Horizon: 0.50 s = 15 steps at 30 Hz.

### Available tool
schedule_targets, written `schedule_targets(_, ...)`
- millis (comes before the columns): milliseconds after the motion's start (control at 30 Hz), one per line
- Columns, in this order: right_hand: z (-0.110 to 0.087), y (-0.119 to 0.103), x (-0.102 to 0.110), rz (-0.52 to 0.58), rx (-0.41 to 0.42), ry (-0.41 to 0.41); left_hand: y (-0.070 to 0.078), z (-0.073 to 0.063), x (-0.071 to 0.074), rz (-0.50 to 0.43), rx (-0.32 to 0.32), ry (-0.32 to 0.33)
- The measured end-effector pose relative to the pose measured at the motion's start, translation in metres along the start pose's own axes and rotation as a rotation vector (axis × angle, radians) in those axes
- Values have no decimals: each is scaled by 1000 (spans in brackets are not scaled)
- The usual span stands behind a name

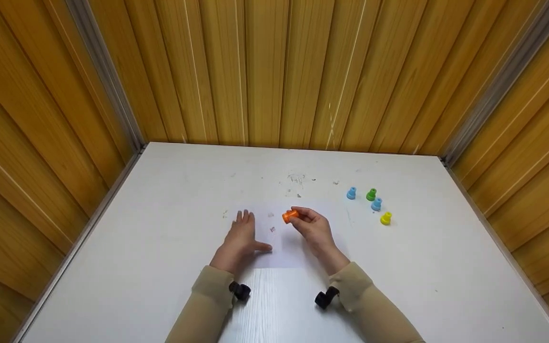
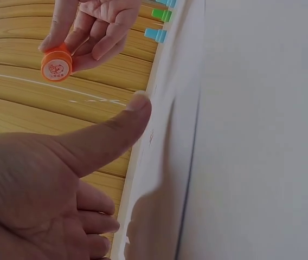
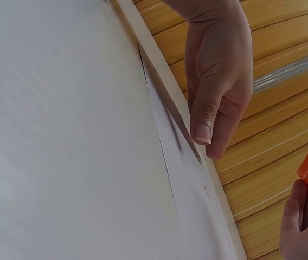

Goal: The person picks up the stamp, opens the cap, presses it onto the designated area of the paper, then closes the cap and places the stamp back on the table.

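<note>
My right hand (image 1: 315,228) pinches an orange stamp (image 1: 290,216) between thumb and fingers, above a white sheet of paper (image 1: 284,259). In the left wrist view the round face of the orange stamp (image 2: 56,69) shows a small red picture. Small reddish prints (image 1: 272,229) mark the paper between my hands. My left hand (image 1: 241,236) is at the left side of the sheet, fingers straight and pointing away from me, thumb stretched out to the right over the paper.
To the right on the white table (image 1: 169,190) stand two blue stamps (image 1: 351,193) (image 1: 376,205), a green stamp (image 1: 371,194) and a yellow stamp (image 1: 386,218). Dark smudges (image 1: 297,178) mark the tabletop behind the paper. Wood-patterned walls (image 1: 265,71) enclose the back and sides.
</note>
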State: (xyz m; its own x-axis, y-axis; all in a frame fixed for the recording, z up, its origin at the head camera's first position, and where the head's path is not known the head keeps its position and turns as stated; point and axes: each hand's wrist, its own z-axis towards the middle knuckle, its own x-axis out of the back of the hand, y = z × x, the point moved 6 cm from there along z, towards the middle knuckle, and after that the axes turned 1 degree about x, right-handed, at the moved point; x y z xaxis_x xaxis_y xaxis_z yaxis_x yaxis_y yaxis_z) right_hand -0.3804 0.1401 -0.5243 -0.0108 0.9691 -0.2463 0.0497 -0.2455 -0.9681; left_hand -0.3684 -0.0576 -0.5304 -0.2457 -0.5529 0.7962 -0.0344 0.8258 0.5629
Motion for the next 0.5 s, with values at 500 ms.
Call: schedule_targets(500,0,-17,16,-175,26,-19,-5,-2,-2,72,-2,-39)
